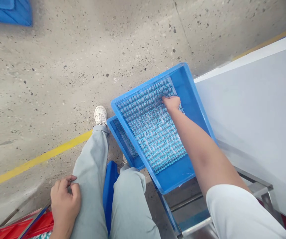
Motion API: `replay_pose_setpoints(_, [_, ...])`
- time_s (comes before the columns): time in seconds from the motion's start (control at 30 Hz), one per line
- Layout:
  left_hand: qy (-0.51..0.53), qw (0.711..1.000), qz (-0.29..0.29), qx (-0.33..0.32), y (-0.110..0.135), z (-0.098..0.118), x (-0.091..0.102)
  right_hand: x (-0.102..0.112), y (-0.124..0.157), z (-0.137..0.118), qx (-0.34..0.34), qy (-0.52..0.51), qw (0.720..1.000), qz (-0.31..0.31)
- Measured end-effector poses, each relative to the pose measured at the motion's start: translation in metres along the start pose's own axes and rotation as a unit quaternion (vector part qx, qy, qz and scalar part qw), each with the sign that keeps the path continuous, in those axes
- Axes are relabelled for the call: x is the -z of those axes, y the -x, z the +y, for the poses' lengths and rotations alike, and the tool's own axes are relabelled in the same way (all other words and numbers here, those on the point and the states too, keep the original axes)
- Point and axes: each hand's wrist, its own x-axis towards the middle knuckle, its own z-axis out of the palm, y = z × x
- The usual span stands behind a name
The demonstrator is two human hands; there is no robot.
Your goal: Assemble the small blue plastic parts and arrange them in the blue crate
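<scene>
My right hand [172,103] reaches into a blue plastic tray [182,168], near its far right side. Its fingers are pinched together at the top of rows of small teal-and-grey parts [155,129]. Whatever lies between those fingertips is too small to make out. The parts are packed in close, even rows on a pale sheet, and bare tray bottom shows to their right and near side. Against my left thigh rests my left hand [64,199], its fingers loosely curled inward with nothing visible in them.
Under the upper tray sits a second blue tray [123,141] with similar rows. A metal frame [195,229] stands below them, beside a white panel [257,99]. At lower left is a red crate [39,226]; another blue bin [10,11] stands at upper left. A yellow line [45,155] crosses the floor.
</scene>
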Motion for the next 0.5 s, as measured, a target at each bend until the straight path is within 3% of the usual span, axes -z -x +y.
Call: replay_pose_setpoints(0.5, [-0.017,1.000,-0.002,0.000,0.001,-0.001,-0.001,-0.010,-0.013,0.006,-0.032,-0.010,0.999,0.016])
